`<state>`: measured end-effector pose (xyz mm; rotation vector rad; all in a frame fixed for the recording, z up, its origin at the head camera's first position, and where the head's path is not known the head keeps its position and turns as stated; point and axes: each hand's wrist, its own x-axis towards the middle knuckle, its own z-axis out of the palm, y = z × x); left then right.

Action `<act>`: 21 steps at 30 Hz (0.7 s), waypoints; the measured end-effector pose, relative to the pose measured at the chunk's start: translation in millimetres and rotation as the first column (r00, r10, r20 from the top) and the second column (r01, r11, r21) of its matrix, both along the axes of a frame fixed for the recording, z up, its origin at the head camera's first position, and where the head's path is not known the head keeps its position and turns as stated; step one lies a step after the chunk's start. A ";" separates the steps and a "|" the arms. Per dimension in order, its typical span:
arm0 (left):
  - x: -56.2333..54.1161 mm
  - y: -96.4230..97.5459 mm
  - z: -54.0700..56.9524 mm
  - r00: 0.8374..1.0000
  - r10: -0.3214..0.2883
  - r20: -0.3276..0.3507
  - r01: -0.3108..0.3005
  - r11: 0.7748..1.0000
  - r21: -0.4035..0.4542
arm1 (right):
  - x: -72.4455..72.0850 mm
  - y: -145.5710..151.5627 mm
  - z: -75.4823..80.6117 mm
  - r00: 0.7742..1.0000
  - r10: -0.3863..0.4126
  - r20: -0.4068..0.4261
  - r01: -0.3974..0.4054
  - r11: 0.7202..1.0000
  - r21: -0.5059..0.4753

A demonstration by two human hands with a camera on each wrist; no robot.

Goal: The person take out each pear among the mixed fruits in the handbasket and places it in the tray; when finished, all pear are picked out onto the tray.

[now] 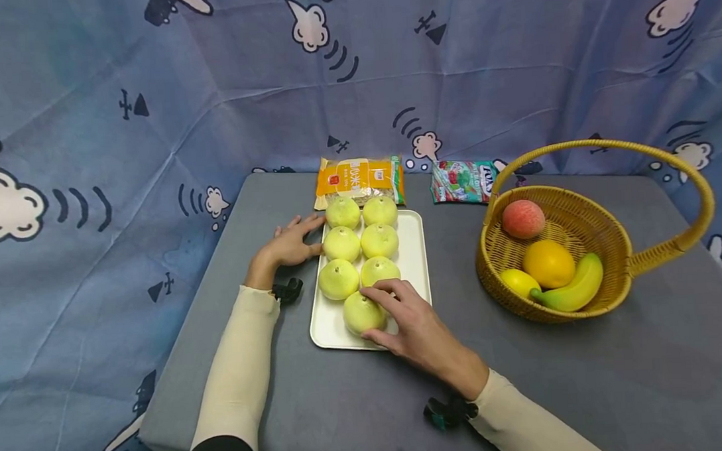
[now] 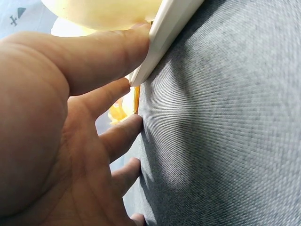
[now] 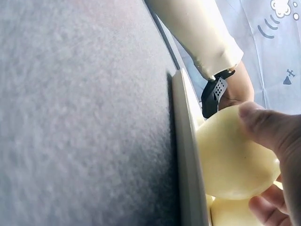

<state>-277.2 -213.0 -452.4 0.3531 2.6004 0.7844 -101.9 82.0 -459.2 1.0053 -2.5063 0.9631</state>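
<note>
Two columns of round yellow-green fruits (image 1: 341, 243) stand on a white rectangular tray (image 1: 414, 250). My right hand (image 1: 413, 322) grips the nearest yellow-green fruit (image 1: 361, 313) between thumb and fingers, low over the tray's near end. In the right wrist view that fruit (image 3: 235, 155) lies close to the tray's rim, with another behind it. My left hand (image 1: 290, 244) rests at the tray's left side, fingers spread. Its thumb (image 2: 113, 54) and index finger touch the tray's edge in the left wrist view, while the other fingertips meet the grey cloth.
Behind the tray lies an orange food packet (image 1: 359, 179), with a teal and red packet (image 1: 463, 181) to its right. A yellow wicker basket (image 1: 488, 264) with a tall handle stands at the right, holding a peach, an orange, a lemon and a banana. Patterned blue fabric (image 1: 214, 124) hangs behind.
</note>
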 end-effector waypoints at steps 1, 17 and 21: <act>-0.1 -0.4 0.4 1.000 -0.001 0.000 0.001 1.000 0.001 | -0.5 -1.4 -0.4 1.000 -0.003 -0.003 0.003 1.000 0.002; 9.6 -48.2 57.7 0.988 0.075 -0.136 -0.064 0.994 0.085 | -30.0 83.1 52.5 0.996 -0.057 -0.062 0.060 0.997 0.050; 21.7 -74.6 118.8 0.955 0.093 -0.280 -0.092 0.996 0.019 | -42.0 137.5 107.1 0.966 -0.100 -0.240 0.122 0.990 0.075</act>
